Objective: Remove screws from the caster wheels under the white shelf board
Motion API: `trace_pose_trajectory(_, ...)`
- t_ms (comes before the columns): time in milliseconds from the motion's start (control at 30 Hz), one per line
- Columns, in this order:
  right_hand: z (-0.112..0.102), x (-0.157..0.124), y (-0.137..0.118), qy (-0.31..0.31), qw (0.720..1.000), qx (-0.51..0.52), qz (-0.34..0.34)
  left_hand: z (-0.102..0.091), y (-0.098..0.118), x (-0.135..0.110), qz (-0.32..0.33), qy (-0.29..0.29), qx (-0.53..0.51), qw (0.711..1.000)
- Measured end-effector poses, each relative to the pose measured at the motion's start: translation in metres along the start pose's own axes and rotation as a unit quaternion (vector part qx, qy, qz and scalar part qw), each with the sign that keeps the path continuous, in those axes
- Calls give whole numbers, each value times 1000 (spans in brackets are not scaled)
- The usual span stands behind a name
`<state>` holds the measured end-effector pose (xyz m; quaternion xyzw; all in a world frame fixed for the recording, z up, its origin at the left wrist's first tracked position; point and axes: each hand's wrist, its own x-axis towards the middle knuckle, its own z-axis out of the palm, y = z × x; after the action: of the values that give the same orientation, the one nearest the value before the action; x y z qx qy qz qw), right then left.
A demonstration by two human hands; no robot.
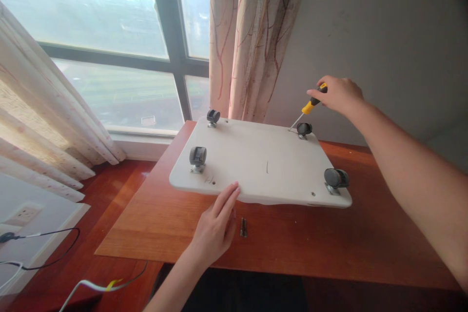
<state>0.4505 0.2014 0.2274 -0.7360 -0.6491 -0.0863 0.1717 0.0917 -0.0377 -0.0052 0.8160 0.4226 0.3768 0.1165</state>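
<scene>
A white board lies on the wooden table with its casters pointing up. Grey casters stand near its corners: front left, back left, back right and front right. My right hand is closed around the black-and-yellow handle of a screwdriver. The screwdriver's tip meets the board by the back right caster, at a hole or screw I cannot make out. Extended fingers of my left hand rest on the board's front edge. Two screws lie on the table beside that hand.
The wooden table carries the board, its left edge above a reddish floor. Behind are a window, patterned curtains and a grey wall. Cables hang at lower left, near a wall socket.
</scene>
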Motion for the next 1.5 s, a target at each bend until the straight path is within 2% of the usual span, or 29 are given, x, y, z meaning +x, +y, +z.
trace_pose_trajectory(100, 1, 1, 0, -18, 1000, 6, 2, 0, 0, 0, 1, 3, 5, 1000)
trace_pose_trajectory(233, 1, 5, 3, -57, 997, 48, -29, -1, 1, 1, 3, 8, 7, 1000)
trace_pose_trajectory(467, -2, 5, -7, 4, 1000, -11, -1, -1, 1, 1, -2, 3, 0, 1000)
trace_pose_trajectory(633, -4, -1, -21, 13, 999, -43, 15, -1, 0, 0, -2, 2, 1, 1000)
trace_pose_trajectory(800, -2, -7, -24, 24, 999, -37, 22, 1, -1, -1, 2, -1, -3, 1000)
trace_pose_trajectory(933, -3, -11, -23, 24, 999, -28, 10, 1, -1, 0, 7, 5, 14, 1000)
trace_pose_trajectory(1067, -14, -21, -25, 38, 999, -16, -12, 0, 0, 1, 11, 10, 27, 1000)
trace_pose_trajectory(1200, -30, -53, -33, 106, 993, 26, -46, 0, 2, 2, 21, 19, 22, 999)
trace_pose_trajectory(1333, -44, -116, -37, 158, 975, 129, -89, -2, 4, -2, 56, 66, -1, 996)
trace_pose_trajectory(1433, -51, -173, -33, 140, 949, 273, -73, -6, 7, -6, 77, 104, -22, 991)
trace_pose_trajectory(1500, -52, -209, -29, 101, 924, 366, -53, -10, 10, -8, 74, 75, -19, 994)
